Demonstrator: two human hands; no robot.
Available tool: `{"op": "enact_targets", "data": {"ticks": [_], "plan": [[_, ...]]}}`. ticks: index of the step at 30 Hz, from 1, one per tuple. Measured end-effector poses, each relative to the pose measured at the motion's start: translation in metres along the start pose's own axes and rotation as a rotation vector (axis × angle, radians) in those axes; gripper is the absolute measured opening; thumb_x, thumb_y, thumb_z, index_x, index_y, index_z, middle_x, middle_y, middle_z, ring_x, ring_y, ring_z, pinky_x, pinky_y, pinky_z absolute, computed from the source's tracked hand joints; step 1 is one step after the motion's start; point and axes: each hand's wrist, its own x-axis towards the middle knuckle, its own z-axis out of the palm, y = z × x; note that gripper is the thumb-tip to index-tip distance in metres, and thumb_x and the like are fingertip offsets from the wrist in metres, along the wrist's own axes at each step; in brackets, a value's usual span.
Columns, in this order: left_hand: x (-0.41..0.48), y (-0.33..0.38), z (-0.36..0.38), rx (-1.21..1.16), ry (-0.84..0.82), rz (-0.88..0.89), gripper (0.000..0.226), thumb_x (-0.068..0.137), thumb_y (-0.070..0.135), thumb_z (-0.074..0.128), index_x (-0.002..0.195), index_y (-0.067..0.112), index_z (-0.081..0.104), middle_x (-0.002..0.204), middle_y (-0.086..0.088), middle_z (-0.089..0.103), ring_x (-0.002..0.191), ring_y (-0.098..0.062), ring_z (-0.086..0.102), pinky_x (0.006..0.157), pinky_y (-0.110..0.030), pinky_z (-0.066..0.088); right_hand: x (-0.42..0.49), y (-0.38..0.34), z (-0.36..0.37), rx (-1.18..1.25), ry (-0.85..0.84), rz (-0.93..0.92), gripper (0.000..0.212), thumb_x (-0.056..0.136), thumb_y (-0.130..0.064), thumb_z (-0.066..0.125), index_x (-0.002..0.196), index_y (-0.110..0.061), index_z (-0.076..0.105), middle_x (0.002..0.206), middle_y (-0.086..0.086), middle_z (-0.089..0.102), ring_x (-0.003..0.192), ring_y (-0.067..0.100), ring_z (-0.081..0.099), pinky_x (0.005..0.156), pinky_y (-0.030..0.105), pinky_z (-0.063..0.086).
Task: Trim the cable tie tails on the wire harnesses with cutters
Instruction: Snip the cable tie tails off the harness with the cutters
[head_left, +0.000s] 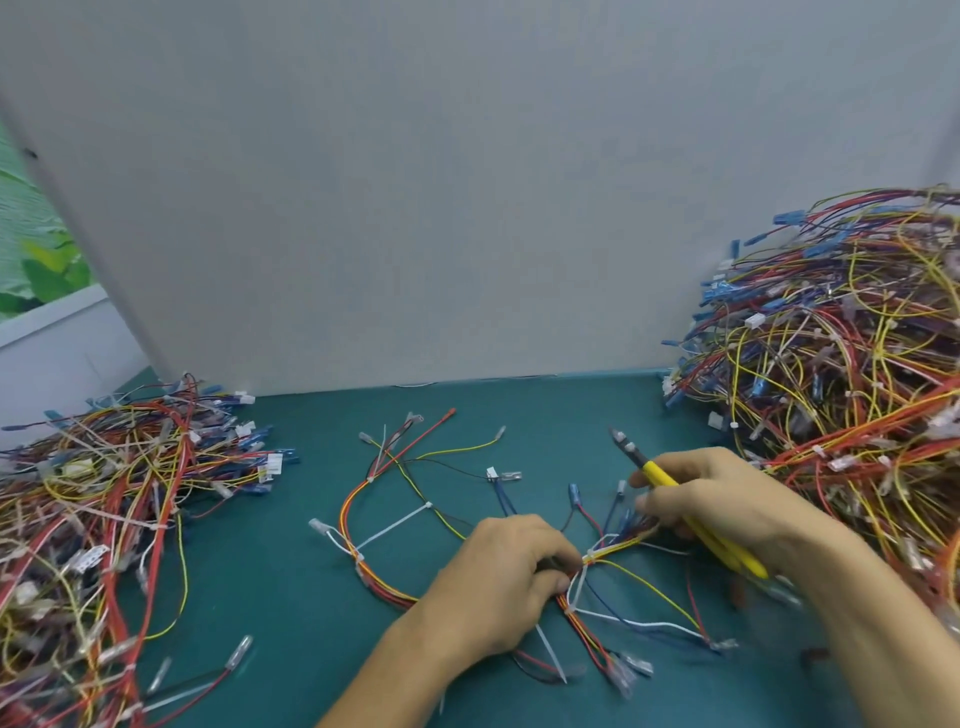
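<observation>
Wire harness (349, 512) lies mid-frame on mat (280, 613), arcing from 9 o'clock toward 5. Left hand (498, 587): fingers curled, pinching the bundle at a tie. Right hand (727, 504): wrapped round yellow cutters (655, 472), tips aimed 11 o'clock, off the work. Risk: blades nick insulation beside untrimmed tail (395, 525); crowded wires snag. No legible writing.

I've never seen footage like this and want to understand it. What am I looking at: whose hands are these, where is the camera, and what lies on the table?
No machine here: a person works bare-handed, and the camera sits on their head, looking down. The left hand pinches one wire harness spread on the green mat. The right hand holds yellow-handled cutters, tips pointing away, not on a tie. A white tie tail sticks out untrimmed. A left heap and a right heap of harnesses flank it.
</observation>
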Motion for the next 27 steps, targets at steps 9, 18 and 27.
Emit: {"op": "enact_targets", "data": {"ticks": [9, 18, 27], "plan": [[0.0, -0.003, 0.0, -0.015, -0.004, -0.028, 0.015, 0.087, 0.02, 0.065, 0.1, 0.024, 0.072, 0.096, 0.009, 0.066, 0.089, -0.003, 0.058, 0.08, -0.009, 0.039, -0.005, 0.021, -0.042, -0.216, 0.148, 0.089, 0.009, 0.075, -0.014, 0.076, 0.078, -0.007, 0.072, 0.07, 0.014, 0.065, 0.065, 0.02, 0.053, 0.065, 0.033, 0.042], [0.008, -0.002, -0.01, 0.003, -0.044, -0.121, 0.025, 0.084, 0.035, 0.069, 0.107, 0.025, 0.066, 0.1, 0.008, 0.066, 0.091, -0.006, 0.056, 0.077, -0.013, 0.04, -0.018, -0.004, -0.013, -0.294, 0.032, -0.302, 0.022, 0.077, -0.029, 0.076, 0.097, -0.032, 0.068, 0.064, 0.0, 0.048, 0.059, 0.009, 0.044, 0.062, 0.034, 0.039], [0.026, 0.008, 0.008, -0.127, -0.015, -0.148, 0.014, 0.085, 0.032, 0.068, 0.092, 0.021, 0.073, 0.073, 0.012, 0.064, 0.064, 0.005, 0.052, 0.062, -0.004, 0.034, -0.019, -0.005, -0.012, -0.59, -0.082, -0.234, 0.04, 0.074, -0.038, 0.066, 0.113, -0.031, 0.06, 0.081, -0.004, 0.066, 0.075, 0.013, 0.058, 0.076, 0.029, 0.05]]}}
